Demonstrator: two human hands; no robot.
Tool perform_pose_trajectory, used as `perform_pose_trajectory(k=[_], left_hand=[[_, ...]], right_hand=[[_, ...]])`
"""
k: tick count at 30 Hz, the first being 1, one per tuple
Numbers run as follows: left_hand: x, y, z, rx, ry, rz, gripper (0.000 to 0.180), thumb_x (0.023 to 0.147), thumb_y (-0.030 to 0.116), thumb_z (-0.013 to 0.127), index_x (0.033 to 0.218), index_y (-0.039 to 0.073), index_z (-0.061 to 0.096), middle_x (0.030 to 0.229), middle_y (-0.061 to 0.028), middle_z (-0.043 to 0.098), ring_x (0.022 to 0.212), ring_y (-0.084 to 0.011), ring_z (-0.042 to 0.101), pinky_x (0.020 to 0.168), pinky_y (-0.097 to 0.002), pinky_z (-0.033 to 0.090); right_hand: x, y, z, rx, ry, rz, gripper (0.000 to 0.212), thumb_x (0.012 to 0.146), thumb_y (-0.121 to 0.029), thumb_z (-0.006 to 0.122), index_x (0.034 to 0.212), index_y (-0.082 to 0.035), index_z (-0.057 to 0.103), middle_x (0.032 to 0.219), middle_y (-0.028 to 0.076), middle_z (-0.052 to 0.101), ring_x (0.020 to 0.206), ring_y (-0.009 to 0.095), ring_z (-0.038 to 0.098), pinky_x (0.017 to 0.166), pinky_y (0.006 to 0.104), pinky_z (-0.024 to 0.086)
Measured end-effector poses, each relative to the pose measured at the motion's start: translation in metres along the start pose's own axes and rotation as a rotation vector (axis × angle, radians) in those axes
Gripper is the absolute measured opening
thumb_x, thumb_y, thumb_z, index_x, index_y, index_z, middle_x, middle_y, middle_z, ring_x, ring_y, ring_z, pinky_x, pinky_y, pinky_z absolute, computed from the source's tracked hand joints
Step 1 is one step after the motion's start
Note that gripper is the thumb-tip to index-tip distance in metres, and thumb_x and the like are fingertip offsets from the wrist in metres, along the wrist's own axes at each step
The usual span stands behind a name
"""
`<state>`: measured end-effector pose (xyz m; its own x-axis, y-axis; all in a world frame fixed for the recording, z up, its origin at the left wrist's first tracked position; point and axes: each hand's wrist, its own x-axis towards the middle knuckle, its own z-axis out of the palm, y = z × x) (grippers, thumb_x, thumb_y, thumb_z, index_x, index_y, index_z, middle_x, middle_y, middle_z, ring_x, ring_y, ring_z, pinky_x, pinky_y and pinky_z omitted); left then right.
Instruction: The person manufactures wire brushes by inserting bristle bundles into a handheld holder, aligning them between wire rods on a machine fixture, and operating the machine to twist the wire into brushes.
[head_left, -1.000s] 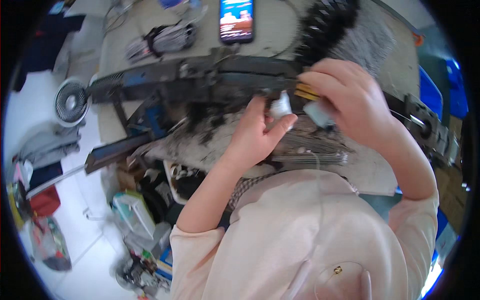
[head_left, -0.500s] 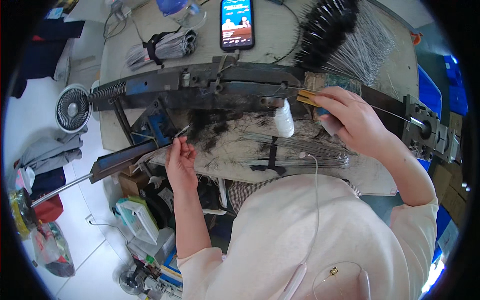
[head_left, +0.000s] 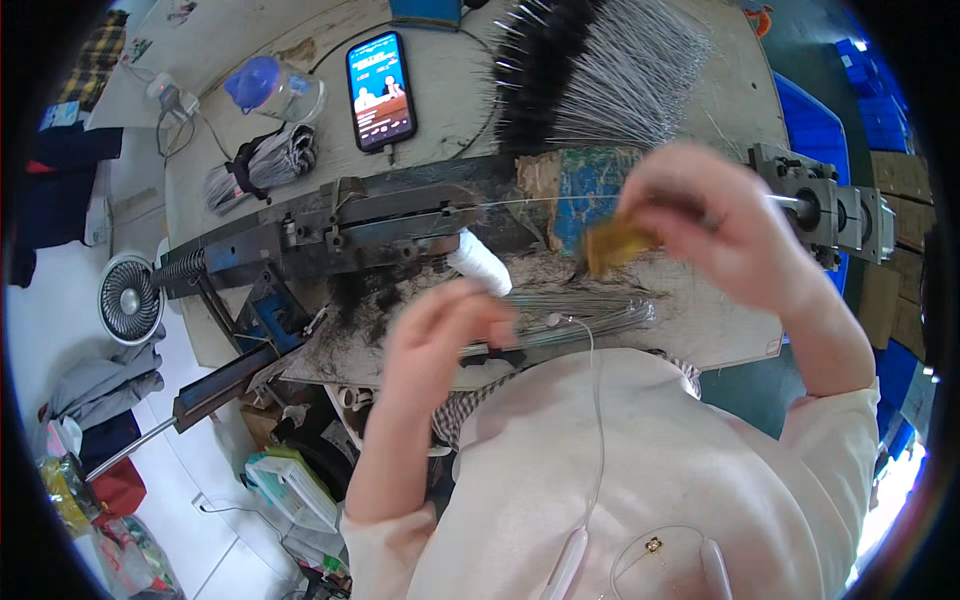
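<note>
My right hand (head_left: 715,220) is smeared by motion in front of the blue patch at the machine's right part. Its fingers close on a yellow block-shaped tool (head_left: 615,245), also blurred. Behind them, a thin wire (head_left: 545,200) runs from the long dark metal jig (head_left: 390,212) toward the grey chuck-like fixture (head_left: 815,205). My left hand (head_left: 450,335) is raised over the near part of the bench, beside a white wrapped roll (head_left: 482,262); its fingers are too blurred to read. Partly behind that hand lies a bundle of thin wires (head_left: 590,308).
Black bristle brushes (head_left: 540,75) with bare wire stems (head_left: 630,75) lie at the back. A lit phone (head_left: 381,92), a strapped wire bundle (head_left: 265,165) and a clear jar with a blue lid (head_left: 275,88) are behind the jig. A lever arm (head_left: 225,385) sticks out front left.
My left hand has left the lever side and moved right. My right hand has drawn the yellow tool away from the jig's end. The whole view has shifted and turned somewhat.
</note>
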<state>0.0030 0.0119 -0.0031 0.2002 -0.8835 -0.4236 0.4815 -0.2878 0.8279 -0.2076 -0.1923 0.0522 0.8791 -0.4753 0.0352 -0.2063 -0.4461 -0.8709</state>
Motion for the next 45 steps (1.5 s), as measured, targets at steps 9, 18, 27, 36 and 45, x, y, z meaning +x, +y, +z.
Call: perform_pose_trajectory(k=[9,18,27,36,45], left_hand=[[0.076,-0.014,0.102,-0.161,-0.007,-0.077,0.024,0.095,0.024,0.059,0.101,0.001,0.062,0.087,-0.0023,0.062,0.080,-0.0113,0.058,0.079,-0.0258,0.045],[0.048,-0.004,0.058,-0.412,-0.004,-0.059,0.028,0.098,0.029,0.053,0.102,0.003,0.062,0.086,-0.0020,0.063,0.081,-0.0134,0.061,0.075,-0.0275,0.046],[0.051,0.011,0.065,-0.751,-0.106,-0.058,0.065,0.099,0.050,0.033,0.134,-0.005,0.040,0.135,-0.0174,0.046,0.131,-0.0259,0.041,0.114,-0.0409,0.027],[0.050,0.011,0.067,-0.817,-0.102,-0.072,0.067,0.099,0.052,0.028,0.140,-0.001,0.035,0.142,-0.0156,0.042,0.130,-0.0242,0.042,0.113,-0.0392,0.028],[0.052,0.015,0.069,-0.790,-0.073,-0.079,0.070,0.098,0.053,0.031,0.140,-0.003,0.033,0.142,-0.0171,0.041,0.129,-0.0247,0.043,0.114,-0.0393,0.028]], right_hand=[[0.019,-0.002,-0.004,0.137,0.050,0.108,0.021,0.089,0.002,0.056,0.110,0.001,0.058,0.100,0.005,0.059,0.086,0.009,0.054,0.077,0.0231,0.045],[0.043,0.008,0.020,-0.081,-0.010,0.049,0.019,0.082,-0.007,0.060,0.100,-0.001,0.064,0.091,0.015,0.065,0.086,0.030,0.063,0.076,0.0350,0.050],[0.036,0.006,0.012,-0.241,0.097,-0.084,0.016,0.080,-0.005,0.061,0.096,-0.003,0.064,0.096,0.011,0.060,0.090,0.030,0.060,0.078,0.0376,0.048],[0.020,-0.004,0.025,-0.874,0.208,-0.344,0.020,0.067,-0.016,0.068,0.087,-0.017,0.065,0.082,-0.005,0.056,0.077,0.014,0.053,0.081,0.0361,0.035],[0.021,-0.002,0.011,-0.881,0.235,-0.363,0.017,0.066,-0.016,0.067,0.083,-0.017,0.064,0.075,-0.006,0.053,0.073,0.014,0.052,0.082,0.0375,0.035]])
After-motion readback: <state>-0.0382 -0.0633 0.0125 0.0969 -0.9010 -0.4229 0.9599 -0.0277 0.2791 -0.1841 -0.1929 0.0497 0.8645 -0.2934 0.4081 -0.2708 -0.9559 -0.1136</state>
